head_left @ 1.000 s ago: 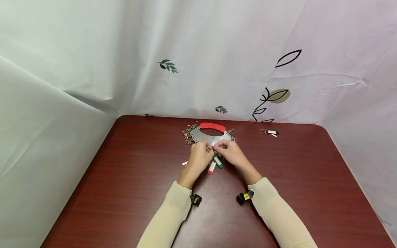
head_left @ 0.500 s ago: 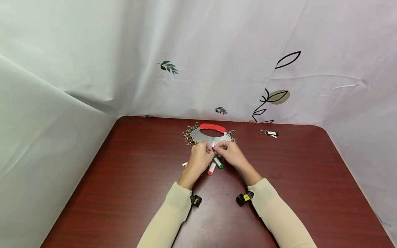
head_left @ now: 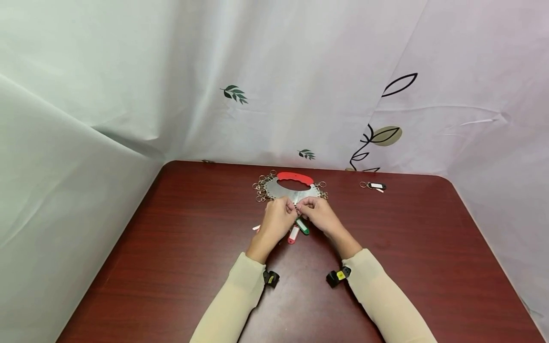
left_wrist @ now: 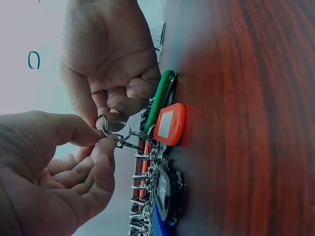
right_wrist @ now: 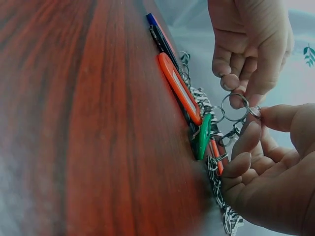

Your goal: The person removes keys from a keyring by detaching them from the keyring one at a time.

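Note:
In the head view my left hand (head_left: 278,218) and right hand (head_left: 320,215) meet at the front edge of a curved metal plate (head_left: 284,192) with a red handle (head_left: 295,177). Thumb and fingertips of the left hand pinch a silver split ring (left_wrist: 130,129). In the right wrist view, my right thumb and finger pinch a smaller ring (right_wrist: 254,113) linked to it. A green key tag (head_left: 302,226) and a red key tag (head_left: 293,234) hang below the fingers. Black (left_wrist: 166,192) and blue tags (left_wrist: 158,222) show in the left wrist view.
Several small rings and clasps (head_left: 260,186) line the plate's edge. A black key tag (head_left: 377,186) with a ring lies apart at the back right of the dark red table (head_left: 193,247). White curtains (head_left: 274,71) with leaf prints stand behind and at the sides.
The hands stay at the plate's front edge with only slight finger movement at the rings. The whole head view has shifted down slightly.

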